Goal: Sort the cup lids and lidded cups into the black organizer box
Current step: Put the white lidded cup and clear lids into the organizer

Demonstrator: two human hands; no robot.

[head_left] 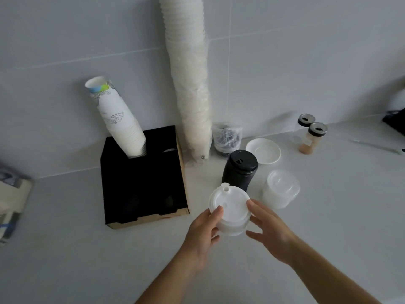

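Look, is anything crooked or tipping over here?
Yes. The stack of paper cups in the back of the black organizer box leans to the left instead of standing straight. The tall sleeve of white cups rests against the wall. Nothing looks spilled or broken.

a pale table (328, 249) meets a tiled wall. on it stand the black organizer box (142, 183), a black lidded cup (240, 170), a clear lidded cup (281, 189), a white saucer (263, 150), two shakers (311, 137), a bagged dark bundle (226, 139) and a tall sleeve of cups (192, 95).
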